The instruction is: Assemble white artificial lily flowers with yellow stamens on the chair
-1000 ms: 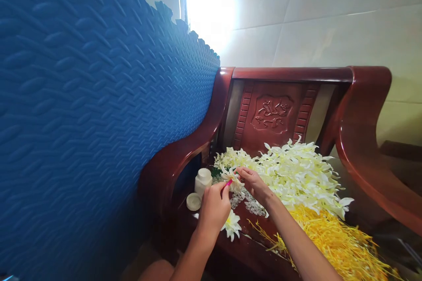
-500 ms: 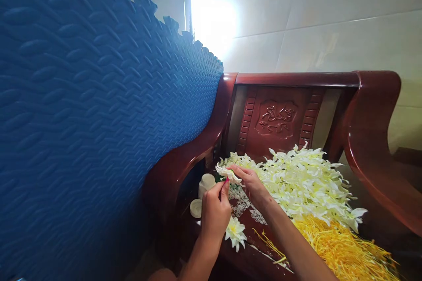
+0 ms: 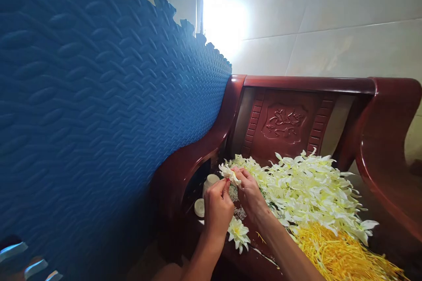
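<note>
The right hand (image 3: 250,191) is nearly drawn together, its thumb and fingers pinching a white flower (image 3: 225,171) above the chair's (image 3: 310,84) seat. The left hand (image 3: 218,208) is curled, thumb and forefinger pressed together under the flower; a speck of red shows at their tips, too small to make out.

Between the left hand and the chair's arm nearest the blue mat (image 3: 115,118) is a narrow space, taken up by a white jar (image 3: 211,179) and a round lid (image 3: 199,207). A heap of white flowers (image 3: 313,189) covers the seat toward the chair's other arm, with yellow strands (image 3: 343,250) in front. Bare wood shows along the chair's front edge, beside a loose flower (image 3: 238,233). Small pale rings (image 3: 240,213) lie farther back on the seat.

The held flower is tilted, its creamy petals spreading sideways, partly hidden by the fingers.
</note>
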{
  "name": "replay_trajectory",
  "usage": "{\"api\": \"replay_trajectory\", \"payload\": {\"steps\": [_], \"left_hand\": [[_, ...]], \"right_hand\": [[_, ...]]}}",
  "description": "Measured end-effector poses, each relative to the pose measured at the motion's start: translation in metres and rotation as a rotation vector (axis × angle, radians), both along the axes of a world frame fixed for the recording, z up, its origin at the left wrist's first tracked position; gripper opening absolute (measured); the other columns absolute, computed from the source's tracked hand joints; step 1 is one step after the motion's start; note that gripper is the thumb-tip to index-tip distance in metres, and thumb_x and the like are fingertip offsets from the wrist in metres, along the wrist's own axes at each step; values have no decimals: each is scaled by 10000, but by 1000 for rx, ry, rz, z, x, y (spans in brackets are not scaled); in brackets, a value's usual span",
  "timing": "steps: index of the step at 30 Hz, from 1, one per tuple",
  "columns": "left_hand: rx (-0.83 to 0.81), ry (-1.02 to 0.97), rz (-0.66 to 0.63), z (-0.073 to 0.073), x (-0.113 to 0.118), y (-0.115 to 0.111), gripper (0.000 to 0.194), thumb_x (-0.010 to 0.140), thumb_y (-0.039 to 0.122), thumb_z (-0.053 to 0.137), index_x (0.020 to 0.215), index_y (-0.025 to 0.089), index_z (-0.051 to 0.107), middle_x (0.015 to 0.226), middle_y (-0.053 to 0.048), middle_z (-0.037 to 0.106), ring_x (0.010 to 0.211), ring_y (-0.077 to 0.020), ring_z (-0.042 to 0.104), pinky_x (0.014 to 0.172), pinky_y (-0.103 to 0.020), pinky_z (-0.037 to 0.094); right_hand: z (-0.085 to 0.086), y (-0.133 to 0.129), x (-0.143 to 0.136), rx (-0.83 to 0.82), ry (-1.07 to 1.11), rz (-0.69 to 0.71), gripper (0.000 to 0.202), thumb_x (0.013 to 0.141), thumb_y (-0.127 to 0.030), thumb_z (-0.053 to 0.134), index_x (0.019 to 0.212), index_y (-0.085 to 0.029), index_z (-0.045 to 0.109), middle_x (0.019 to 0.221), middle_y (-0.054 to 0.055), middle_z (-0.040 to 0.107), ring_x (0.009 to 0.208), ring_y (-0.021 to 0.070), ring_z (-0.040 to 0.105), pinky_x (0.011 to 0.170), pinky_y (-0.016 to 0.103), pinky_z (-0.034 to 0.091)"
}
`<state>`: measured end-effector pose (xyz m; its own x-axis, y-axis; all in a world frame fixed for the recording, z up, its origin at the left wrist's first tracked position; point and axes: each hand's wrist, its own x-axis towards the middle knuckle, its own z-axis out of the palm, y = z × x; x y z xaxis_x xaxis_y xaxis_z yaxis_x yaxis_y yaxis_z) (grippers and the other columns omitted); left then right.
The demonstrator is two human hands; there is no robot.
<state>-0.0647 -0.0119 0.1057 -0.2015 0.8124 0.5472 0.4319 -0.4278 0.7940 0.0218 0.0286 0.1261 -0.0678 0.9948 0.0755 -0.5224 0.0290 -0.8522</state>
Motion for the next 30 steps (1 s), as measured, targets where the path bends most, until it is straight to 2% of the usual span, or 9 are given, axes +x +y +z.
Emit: {"api": "replay_trajectory", "payload": {"steps": [7, 12, 14, 16, 18, 20, 22, 26, 30], "left_hand": [[-54, 102, 29, 3, -6, -1, 310, 929, 143, 387, 831, 172, 679, 842, -76, 704, 792, -191, 632, 705, -270, 425], [-117, 346, 36, 0, -9, 3, 290, 941, 166, 392, 912, 181, 681, 880, -88, 706, 847, -214, 653, 732, -286, 428], [-157, 431, 53, -4, -10, 4, 296, 943, 160, 384, 935, 177, 680, 893, -95, 705, 843, -220, 659, 726, -291, 430], [-181, 481, 74, -8, -10, 4, 307, 946, 149, 370, 950, 171, 677, 908, -97, 704, 848, -221, 662, 725, -293, 434], [-190, 517, 86, -10, -10, 4, 311, 950, 148, 363, 969, 170, 672, 911, -94, 704, 849, -220, 664, 725, -293, 437], [-187, 551, 82, -11, -9, 4, 298, 950, 154, 372, 996, 172, 667, 912, -91, 704, 851, -215, 666, 725, -289, 441], [-190, 585, 81, -11, -6, 3, 278, 948, 165, 390, 1002, 178, 662, 913, -88, 703, 850, -213, 667, 718, -285, 443], [-200, 668, 74, -14, 3, -2, 259, 950, 177, 395, 964, 183, 654, 893, -81, 703, 813, -218, 670, 681, -287, 446], [-160, 728, -10, -21, 14, -15, 244, 947, 177, 408, 976, 184, 650, 885, -72, 705, 813, -223, 667, 687, -295, 458]], "right_hand": [[-7, -2, 6, -49, -80, 24, 324, 627, -446, 801, 712, -214, 592, 682, -35, 608, 604, 115, 537, 602, 235, 434], [-23, 21, 38, 29, -538, -65, 390, 653, -552, 714, 784, -187, 676, 854, 54, 700, 806, 222, 611, 761, 322, 453], [-27, 28, 48, 80, -703, -217, 435, 675, -591, 669, 807, -177, 678, 921, 89, 703, 905, 258, 609, 829, 348, 439], [-28, 28, 52, 130, -778, -307, 469, 749, -602, 588, 952, -186, 659, 985, 94, 694, 902, 249, 617, 805, 342, 446], [-29, 20, 50, 196, -880, -263, 443, 789, -569, 565, 1050, -216, 625, 937, 62, 694, 794, 217, 622, 713, 312, 446], [-32, 10, 46, 269, -1016, -166, 340, 783, -510, 595, 974, -231, 629, 772, 14, 675, 661, 187, 588, 624, 283, 411], [-38, 0, 43, 297, -1080, -139, 238, 773, -454, 600, 823, -221, 610, 640, -14, 629, 590, 170, 547, 585, 268, 379], [-55, -11, 47, 205, -987, -211, 239, 752, -439, 579, 697, -206, 572, 599, -4, 619, 578, 169, 531, 567, 263, 366], [-69, -19, 57, 125, -987, -311, 241, 733, -435, 580, 651, -208, 575, 612, 19, 646, 584, 183, 542, 581, 276, 378]]}}
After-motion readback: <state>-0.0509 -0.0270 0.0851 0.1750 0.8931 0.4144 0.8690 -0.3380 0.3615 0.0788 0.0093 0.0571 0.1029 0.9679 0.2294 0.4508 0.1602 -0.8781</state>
